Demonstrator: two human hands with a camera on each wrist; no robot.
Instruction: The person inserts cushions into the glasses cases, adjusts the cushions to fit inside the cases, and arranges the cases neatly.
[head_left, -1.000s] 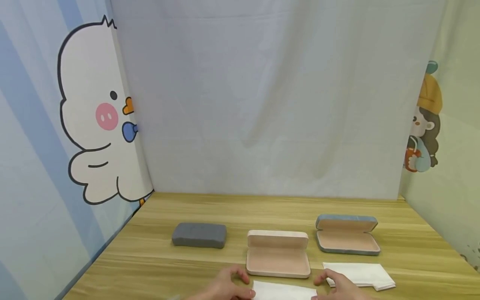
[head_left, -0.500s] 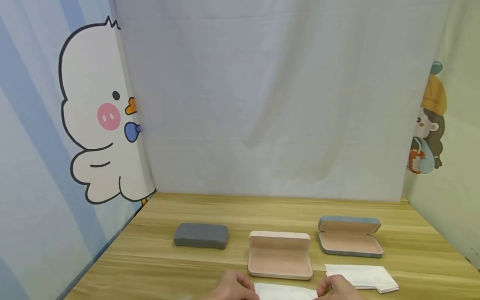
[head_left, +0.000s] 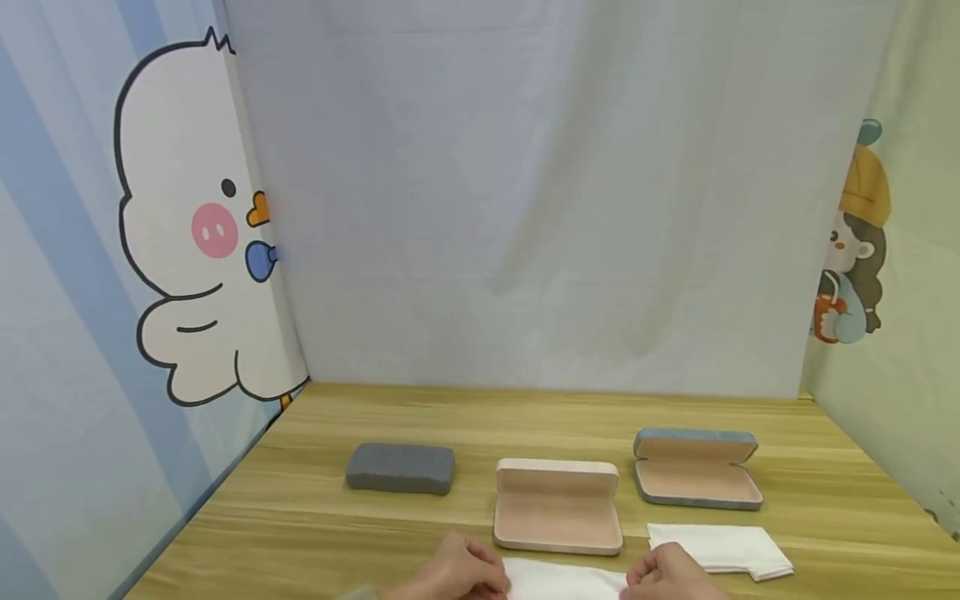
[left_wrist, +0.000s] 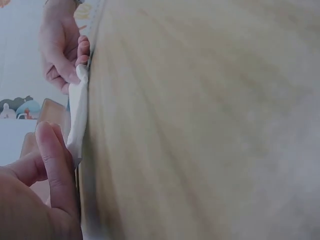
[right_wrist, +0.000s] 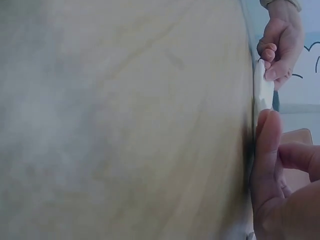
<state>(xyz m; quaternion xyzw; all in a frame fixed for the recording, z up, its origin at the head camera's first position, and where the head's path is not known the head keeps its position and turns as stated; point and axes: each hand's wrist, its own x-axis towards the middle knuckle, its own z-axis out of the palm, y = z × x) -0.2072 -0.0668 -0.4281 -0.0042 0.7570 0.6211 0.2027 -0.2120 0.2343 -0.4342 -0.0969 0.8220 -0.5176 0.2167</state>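
Observation:
A folded white cloth (head_left: 564, 579) stretches between my two hands at the bottom of the head view, its lower part cut off by the frame. My left hand (head_left: 463, 570) pinches its left end. The right hand (head_left: 667, 573) pinches the opposite end with curled fingers. In the left wrist view the cloth (left_wrist: 77, 115) shows edge-on, low over the table. The right wrist view shows the cloth (right_wrist: 262, 87) running from my right fingertips to the left hand (right_wrist: 283, 45). Just behind the cloth stands a cream glasses case (head_left: 557, 521), lid up, with a bare pink lining.
A closed grey glasses case (head_left: 401, 468) lies at the left on the wooden table (head_left: 315, 533). At the right stands a blue-grey glasses case (head_left: 697, 483) with its lid raised. A second folded white cloth (head_left: 720, 548) lies in front of it. A grey curtain (head_left: 510, 192) hangs behind.
The fingers of both hands have closed in on the cloth's ends, from resting at its corners to pinching them. The cases and the second cloth stay in place.

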